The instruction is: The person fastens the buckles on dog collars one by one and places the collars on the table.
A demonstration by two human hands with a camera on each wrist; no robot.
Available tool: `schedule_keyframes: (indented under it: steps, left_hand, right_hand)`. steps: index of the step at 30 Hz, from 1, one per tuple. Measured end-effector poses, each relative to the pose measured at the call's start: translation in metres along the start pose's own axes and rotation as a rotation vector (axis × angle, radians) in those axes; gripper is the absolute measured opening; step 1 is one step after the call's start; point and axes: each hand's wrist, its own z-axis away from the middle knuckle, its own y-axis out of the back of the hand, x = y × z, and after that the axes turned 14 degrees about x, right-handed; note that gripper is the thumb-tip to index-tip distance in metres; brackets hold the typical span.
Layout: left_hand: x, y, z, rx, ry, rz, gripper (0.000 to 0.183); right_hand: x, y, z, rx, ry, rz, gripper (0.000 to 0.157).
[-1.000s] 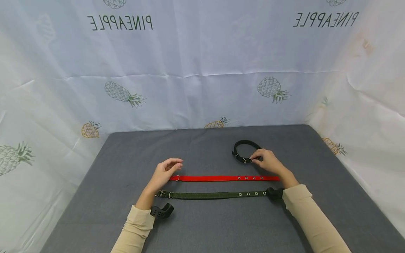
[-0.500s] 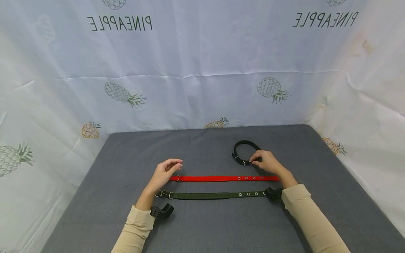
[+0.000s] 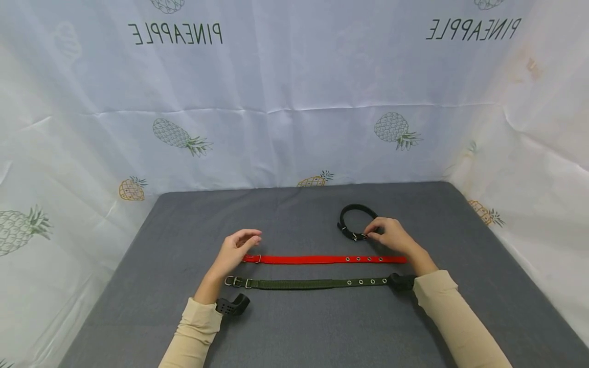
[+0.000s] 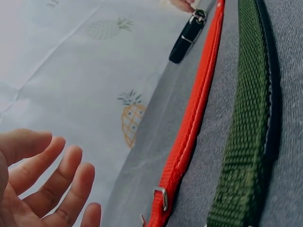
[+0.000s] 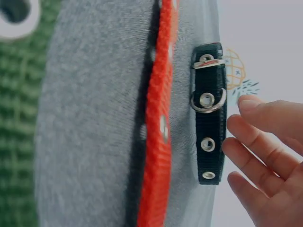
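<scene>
A black collar [image 3: 359, 206], fastened into a ring, lies toward the back right of the table. My right hand [image 3: 392, 236] is at its near right side. In the right wrist view, the thumb and loosely bent fingers are spread beside the black strap [image 5: 208, 127], fingertips right at its edge, with no pinch showing. A red collar [image 3: 294, 259] lies stretched straight across the middle, its eyelets to the right. My left hand [image 3: 233, 250], holding nothing, hovers by its buckle end with relaxed fingers. Nearer me, a green collar [image 3: 294, 284] runs parallel to the red one.
The table has a grey cloth surface [image 3: 303, 327]. A white curtain [image 3: 285, 143] printed with pineapples hangs behind it and along both sides. A black wrist camera mount [image 3: 233, 304] sits on my left wrist, and another [image 3: 401, 281] overlaps the green collar's right end.
The black collar's buckle side has shifted slightly nearer to me and settled. My right hand has eased its hold and drawn slightly right. My left hand has drifted a little left.
</scene>
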Motion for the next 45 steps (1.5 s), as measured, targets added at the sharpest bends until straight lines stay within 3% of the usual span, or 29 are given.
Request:
schedule_keyframes:
  steps: [5, 17, 35, 45]
  left_hand:
    - [-0.002, 0.005, -0.001, 0.004, -0.013, -0.034, 0.033]
    - [-0.011, 0.022, -0.001, 0.016, 0.017, -0.135, 0.032]
    - [-0.021, 0.038, 0.000, -0.121, 0.012, -0.265, 0.029]
    - [-0.024, 0.038, 0.001, -0.152, -0.019, -0.320, 0.033]
  right_hand:
    - [0.000, 0.006, 0.006, 0.011, -0.006, -0.024, 0.008]
    - [0.009, 0.018, 0.026, -0.073, -0.073, -0.062, 0.016]
    - [0.022, 0.031, 0.048, -0.157, -0.164, -0.145, 0.029]
    - [0.027, 0.032, 0.051, -0.168, -0.155, -0.140, 0.034]
